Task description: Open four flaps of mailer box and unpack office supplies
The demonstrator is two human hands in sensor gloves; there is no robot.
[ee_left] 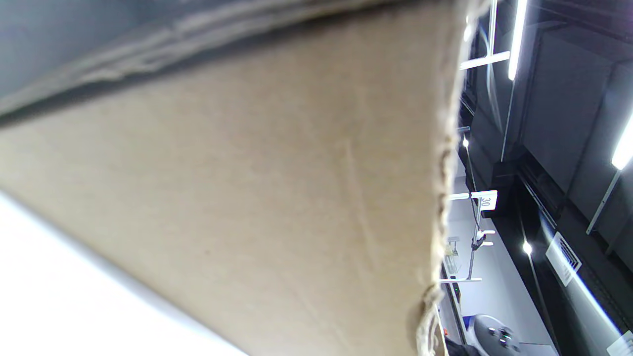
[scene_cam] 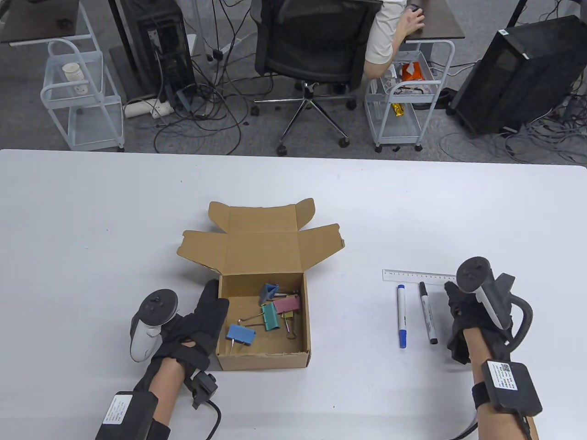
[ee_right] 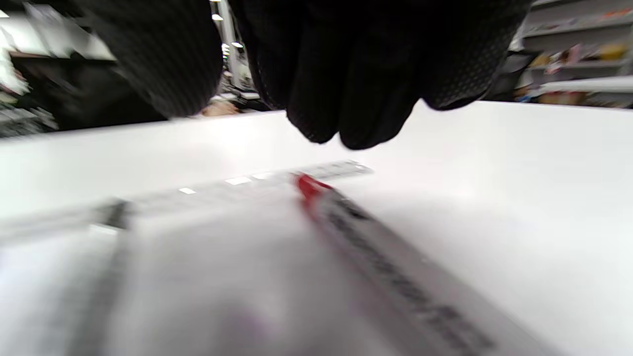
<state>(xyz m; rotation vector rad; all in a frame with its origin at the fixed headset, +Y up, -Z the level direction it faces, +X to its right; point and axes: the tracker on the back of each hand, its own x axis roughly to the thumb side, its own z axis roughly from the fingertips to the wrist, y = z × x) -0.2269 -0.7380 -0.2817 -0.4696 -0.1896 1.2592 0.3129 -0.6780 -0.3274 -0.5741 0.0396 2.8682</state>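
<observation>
Unpacking is under way. The brown cardboard mailer box (scene_cam: 262, 321) sits near the tabletop's near edge, left of centre, flaps open, binder clips (scene_cam: 270, 314) inside. My left hand (scene_cam: 195, 327) rests flat against its left wall. My right hand (scene_cam: 465, 316) hovers over a red-capped white marker (ee_right: 385, 257) pointing toward the far edge; its fingers curl, holding nothing. Next I reach for the clips.
</observation>
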